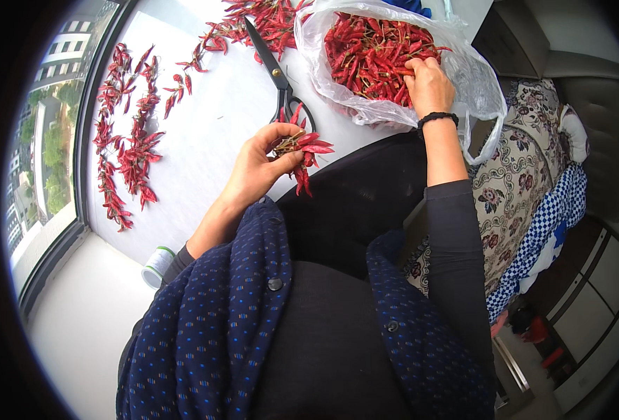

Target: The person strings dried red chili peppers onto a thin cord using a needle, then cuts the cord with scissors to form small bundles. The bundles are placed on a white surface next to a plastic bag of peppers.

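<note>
My left hand [267, 163] holds a small bunch of dried red chilies [312, 147] by the stems, their tips pointing outward. At the upper right, my right hand [429, 86] reaches over the chilies [372, 58] in an open clear plastic bag [317, 68]; its thumb and fingertips pinch at the heap's edge, and whether they grip a chili I cannot tell. Black-handled scissors [272, 68] lie on the white surface just beyond my left hand, their handles partly behind the bunch. Strings of chilies [144, 131] lie at the left near the window.
More chilies [267, 23] are spread at the top, beside the bag. A white and green cylindrical container [158, 266] lies by my left forearm. A window frame [81, 157] bounds the left side. A bed with a floral cover [514, 194] is at the right.
</note>
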A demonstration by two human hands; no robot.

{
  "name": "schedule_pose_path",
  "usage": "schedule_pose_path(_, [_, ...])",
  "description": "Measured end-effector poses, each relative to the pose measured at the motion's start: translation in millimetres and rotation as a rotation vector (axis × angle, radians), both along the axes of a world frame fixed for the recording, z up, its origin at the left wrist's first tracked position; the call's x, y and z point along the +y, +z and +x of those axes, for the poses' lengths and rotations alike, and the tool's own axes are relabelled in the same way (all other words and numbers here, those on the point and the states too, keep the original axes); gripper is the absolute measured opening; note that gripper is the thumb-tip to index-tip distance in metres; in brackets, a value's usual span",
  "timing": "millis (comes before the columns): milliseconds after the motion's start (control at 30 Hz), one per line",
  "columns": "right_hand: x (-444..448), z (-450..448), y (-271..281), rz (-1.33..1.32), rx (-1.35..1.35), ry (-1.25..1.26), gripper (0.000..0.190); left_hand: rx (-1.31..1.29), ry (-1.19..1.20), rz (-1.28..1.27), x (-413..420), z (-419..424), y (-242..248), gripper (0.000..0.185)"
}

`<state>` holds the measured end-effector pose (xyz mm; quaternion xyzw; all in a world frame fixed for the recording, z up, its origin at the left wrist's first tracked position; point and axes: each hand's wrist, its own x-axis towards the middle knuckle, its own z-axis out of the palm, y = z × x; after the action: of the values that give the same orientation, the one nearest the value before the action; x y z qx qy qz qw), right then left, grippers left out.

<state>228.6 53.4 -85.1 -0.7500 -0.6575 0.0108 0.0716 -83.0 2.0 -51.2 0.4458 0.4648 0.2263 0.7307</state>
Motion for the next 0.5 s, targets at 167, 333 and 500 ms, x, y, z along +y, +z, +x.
schedule_pose_path(167, [-6, 3, 11, 0.246, 0.127, 0.043, 0.013, 0.051, 0.067, -0.044, 15, -1, -8, 0.028])
schedule_pose_path(333, [-29, 1, 43, -0.077, 1.688, -0.327, 0.023, -0.022, 0.042, -0.102, 22, 9, -10, 0.024])
schedule_pose_path(500, [-40, -12, 70, -0.163, 2.36, -0.151, 0.028, -0.03, 0.015, -0.122, 22, 14, -11, 0.026])
